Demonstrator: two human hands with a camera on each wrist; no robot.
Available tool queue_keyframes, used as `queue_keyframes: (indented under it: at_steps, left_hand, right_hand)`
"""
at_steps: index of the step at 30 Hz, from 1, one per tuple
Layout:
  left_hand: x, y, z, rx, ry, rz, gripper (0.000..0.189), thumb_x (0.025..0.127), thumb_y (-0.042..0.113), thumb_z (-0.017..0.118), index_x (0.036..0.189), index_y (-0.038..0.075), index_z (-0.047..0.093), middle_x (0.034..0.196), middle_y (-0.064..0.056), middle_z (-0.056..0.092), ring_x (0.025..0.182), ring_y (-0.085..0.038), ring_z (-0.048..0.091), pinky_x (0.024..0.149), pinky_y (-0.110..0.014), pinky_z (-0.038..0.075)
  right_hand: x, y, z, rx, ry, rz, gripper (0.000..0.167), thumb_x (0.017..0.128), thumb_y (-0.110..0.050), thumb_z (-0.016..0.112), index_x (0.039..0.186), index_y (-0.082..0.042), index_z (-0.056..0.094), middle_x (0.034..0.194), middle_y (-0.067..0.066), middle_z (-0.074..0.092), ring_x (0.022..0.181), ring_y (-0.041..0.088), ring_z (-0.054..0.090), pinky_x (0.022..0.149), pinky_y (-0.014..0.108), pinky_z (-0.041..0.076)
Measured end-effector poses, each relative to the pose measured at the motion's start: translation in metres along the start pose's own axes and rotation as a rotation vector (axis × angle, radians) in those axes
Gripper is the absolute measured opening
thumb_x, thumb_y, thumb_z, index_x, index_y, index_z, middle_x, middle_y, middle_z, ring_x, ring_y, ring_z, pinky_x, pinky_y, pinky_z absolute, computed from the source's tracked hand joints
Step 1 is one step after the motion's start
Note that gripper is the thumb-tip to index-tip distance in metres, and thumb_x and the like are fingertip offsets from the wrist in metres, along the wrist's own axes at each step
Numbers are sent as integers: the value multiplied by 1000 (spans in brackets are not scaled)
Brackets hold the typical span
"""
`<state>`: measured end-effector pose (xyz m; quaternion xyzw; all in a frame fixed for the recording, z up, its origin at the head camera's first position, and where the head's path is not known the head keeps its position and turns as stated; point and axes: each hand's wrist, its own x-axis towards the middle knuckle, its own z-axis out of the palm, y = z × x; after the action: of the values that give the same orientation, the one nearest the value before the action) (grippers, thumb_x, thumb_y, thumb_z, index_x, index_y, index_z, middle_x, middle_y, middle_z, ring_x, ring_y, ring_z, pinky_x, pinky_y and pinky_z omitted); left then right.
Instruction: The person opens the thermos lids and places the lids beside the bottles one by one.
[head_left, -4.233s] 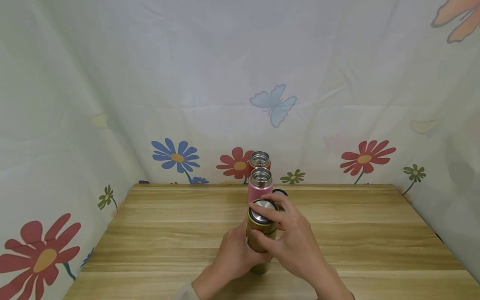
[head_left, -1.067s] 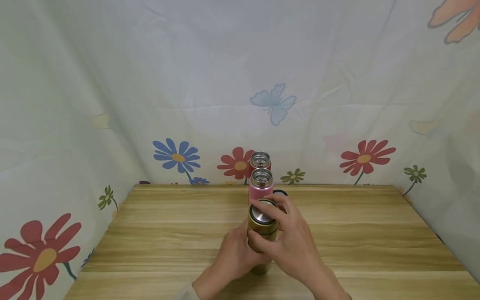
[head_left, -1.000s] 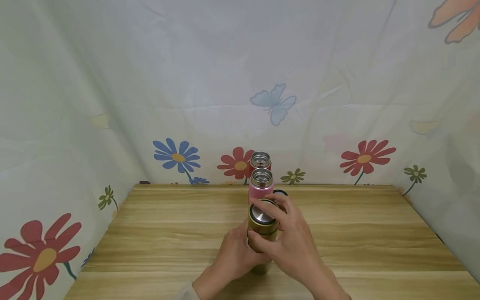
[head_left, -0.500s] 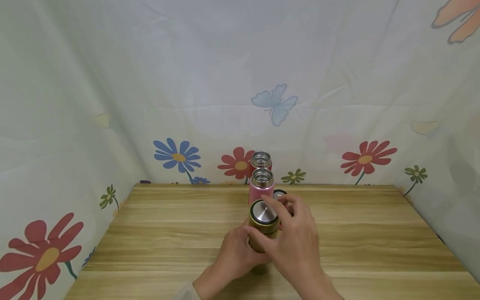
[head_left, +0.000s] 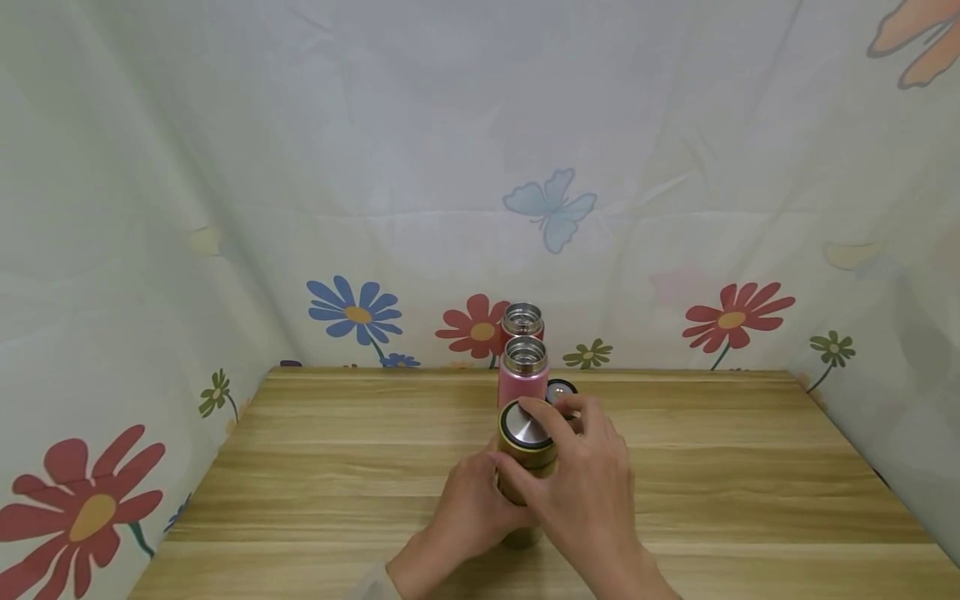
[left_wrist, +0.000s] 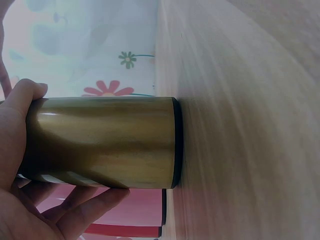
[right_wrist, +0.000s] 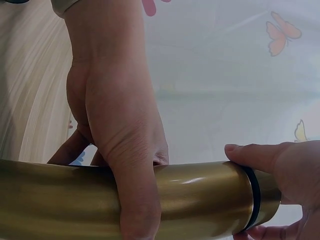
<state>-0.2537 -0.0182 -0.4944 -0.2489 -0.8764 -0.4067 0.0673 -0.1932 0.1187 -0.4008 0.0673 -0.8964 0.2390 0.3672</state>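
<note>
A gold vacuum flask stands upright on the wooden table, its black base at the tabletop in the left wrist view. My left hand grips the flask's body from the left, the thumb wrapped across its near side. On top sits the lid, with a silver disc inside a black ring. The right hand holds this lid between thumb and fingers, index fingertip on its far rim. A dark seam ring shows between lid and body in the right wrist view.
Straight behind the gold flask stands a pink flask with a bare steel mouth. Behind that is a red flask, also uncapped. A black-rimmed round piece shows partly behind the right hand. A flower-printed curtain encloses the table.
The right hand's fingers have shifted around the lid: the index finger has drawn back from across the top to the rim. The left hand and the flask stay in place.
</note>
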Motion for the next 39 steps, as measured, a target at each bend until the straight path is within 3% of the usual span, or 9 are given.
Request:
queue_keyframes:
  at_steps: [13, 22, 28, 39]
  left_hand:
    - [0, 0, 1, 10, 22, 18, 82, 72, 49, 90, 139, 18, 56, 119, 6, 75, 105, -9, 71, 87, -30, 58]
    - [0, 1, -1, -10, 27, 39, 80, 71, 43, 91, 138, 19, 54, 118, 6, 75, 104, -7, 70, 87, -30, 58]
    - [-1, 1, -1, -9, 29, 35, 77, 71, 42, 91, 135, 19, 56, 114, 6, 75, 100, -7, 71, 84, -28, 58]
    - [-1, 2, -1, 10, 38, 28, 74, 69, 41, 90, 133, 21, 57, 110, 7, 75, 96, -7, 70, 81, -27, 57]
  right_hand:
    - [2, 2, -3, 81, -49, 8, 62, 66, -39, 99, 122, -26, 75, 115, 6, 59, 96, 21, 62, 73, 36, 51]
    - [4, 4, -8, 185, -113, 24, 59, 69, -32, 98, 123, -26, 76, 120, 6, 58, 100, 17, 62, 69, 24, 55]
    - [5, 6, -11, 251, -171, 34, 59, 72, -27, 96, 127, -27, 75, 126, 4, 58, 104, 17, 63, 72, 27, 59]
    - [8, 13, -16, 310, -223, -23, 61, 76, -16, 91, 132, -29, 71, 134, 2, 59, 114, 23, 64, 74, 26, 60]
